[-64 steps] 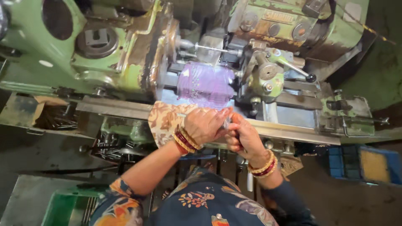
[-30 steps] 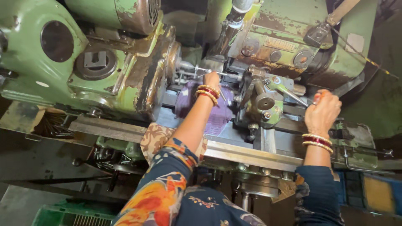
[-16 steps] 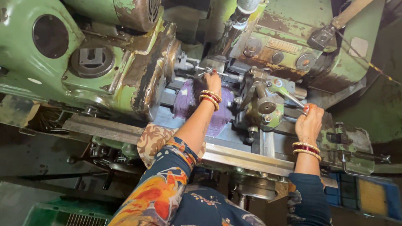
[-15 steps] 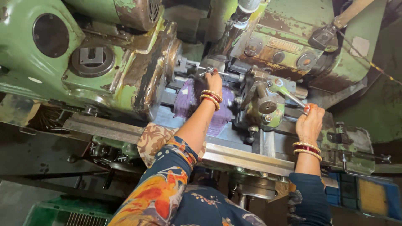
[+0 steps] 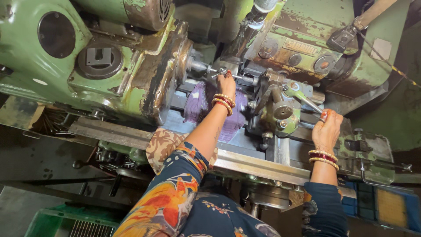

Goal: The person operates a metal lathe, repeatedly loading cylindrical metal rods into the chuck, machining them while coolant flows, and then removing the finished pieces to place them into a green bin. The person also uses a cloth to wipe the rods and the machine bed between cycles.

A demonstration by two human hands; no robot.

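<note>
Currently the left hand (image 5: 226, 82) reaches into the green machine (image 5: 131, 66), its fingers pinched on a thin metal rod (image 5: 206, 68) that juts from the spindle, directly above a purple cloth (image 5: 197, 103). Well to the right, the right hand (image 5: 326, 129) is closed around the lever (image 5: 307, 102) of the turret.
</note>
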